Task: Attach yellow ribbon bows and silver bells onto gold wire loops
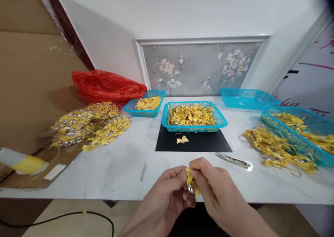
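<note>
Just in front of the table's near edge, my left hand (171,191) and my right hand (216,184) pinch a yellow ribbon bow (192,184) between them. A silvery bead or bell shows at the bow's lower part. Both hands have their fingers closed on the ribbon, partly hiding it. A single yellow bow with a loop (182,139) lies on the black mat (167,143) beyond my hands. Behind it stands a blue basket (193,128) heaped with similar bows. Small metal snips (233,160) rest on the table to the right of the mat.
On the right, a bow pile (271,148) lies beside a blue basket (287,134) of bows; another blue basket (246,99) stands behind. Leftward are strung bows (109,131), a red plastic bag (104,85), a smaller blue basket (144,113) and a yellow-grey roll (23,162).
</note>
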`<state>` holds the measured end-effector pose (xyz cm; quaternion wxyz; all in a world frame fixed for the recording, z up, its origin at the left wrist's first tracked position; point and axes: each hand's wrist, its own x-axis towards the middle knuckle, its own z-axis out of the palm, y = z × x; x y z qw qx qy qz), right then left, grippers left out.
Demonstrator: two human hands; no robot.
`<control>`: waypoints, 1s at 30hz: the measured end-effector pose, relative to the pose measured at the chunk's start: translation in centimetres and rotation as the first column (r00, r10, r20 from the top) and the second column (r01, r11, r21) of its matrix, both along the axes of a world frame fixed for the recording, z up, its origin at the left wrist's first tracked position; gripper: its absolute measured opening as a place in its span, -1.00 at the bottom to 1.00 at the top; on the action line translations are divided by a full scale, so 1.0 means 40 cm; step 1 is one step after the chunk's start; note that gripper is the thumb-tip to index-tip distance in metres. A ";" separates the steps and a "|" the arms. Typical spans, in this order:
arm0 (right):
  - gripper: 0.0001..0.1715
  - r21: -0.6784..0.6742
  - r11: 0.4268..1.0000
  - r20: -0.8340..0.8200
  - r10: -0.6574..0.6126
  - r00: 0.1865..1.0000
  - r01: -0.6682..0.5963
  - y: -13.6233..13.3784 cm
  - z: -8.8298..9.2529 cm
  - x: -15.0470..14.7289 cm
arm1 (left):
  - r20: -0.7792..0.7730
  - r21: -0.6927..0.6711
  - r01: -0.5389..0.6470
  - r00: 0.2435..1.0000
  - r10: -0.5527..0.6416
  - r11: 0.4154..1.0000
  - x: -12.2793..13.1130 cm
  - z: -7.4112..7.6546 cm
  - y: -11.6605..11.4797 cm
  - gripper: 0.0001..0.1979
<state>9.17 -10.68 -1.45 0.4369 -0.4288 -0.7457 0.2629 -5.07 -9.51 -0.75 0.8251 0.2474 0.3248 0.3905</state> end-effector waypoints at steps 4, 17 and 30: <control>-0.80 -0.091 0.996 -0.070 0.011 0.997 -0.018 -0.001 -0.006 0.001 | -0.054 0.000 -0.100 0.994 0.100 0.995 0.015 -0.016 -0.015 -0.71; -0.75 -0.151 0.985 0.207 0.114 0.972 -0.083 0.017 0.029 0.043 | -0.497 0.521 0.159 0.856 0.146 0.839 -0.042 0.027 0.017 -0.79; -0.77 -0.495 0.867 -0.326 -0.124 0.937 -0.057 -0.003 -0.027 0.034 | -0.304 0.360 -0.165 0.910 0.282 0.918 -0.014 -0.006 0.021 -0.82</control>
